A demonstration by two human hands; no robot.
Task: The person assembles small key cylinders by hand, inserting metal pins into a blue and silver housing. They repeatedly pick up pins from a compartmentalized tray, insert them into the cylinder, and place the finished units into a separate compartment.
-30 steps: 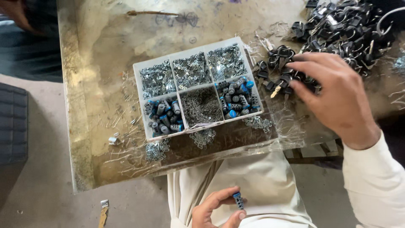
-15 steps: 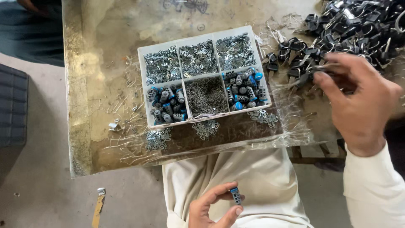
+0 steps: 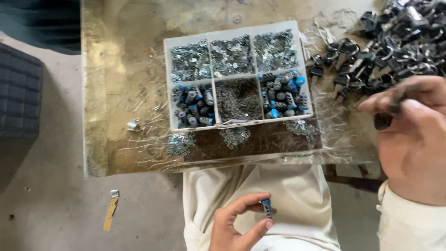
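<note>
Left hand (image 3: 239, 223) pinches 1 small blue-capped grey part (image 3: 266, 208) over the lap. Right hand (image 3: 409, 135) grips 1 black piece (image 3: 383, 120) near the black pile (image 3: 395, 42). Step judged: pairing both; next needs alignment.

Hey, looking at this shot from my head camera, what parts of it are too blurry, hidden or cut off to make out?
Head view only:
- Right hand: motion-blurred; the small dark part in its fingers has no clear shape.
- Left hand: cut off by the bottom edge; thumb hides part of the blue-capped piece.
- Divided tray: the metal bits are too small to tell apart.
- Black parts pile: runs past the top and right edges.
</note>
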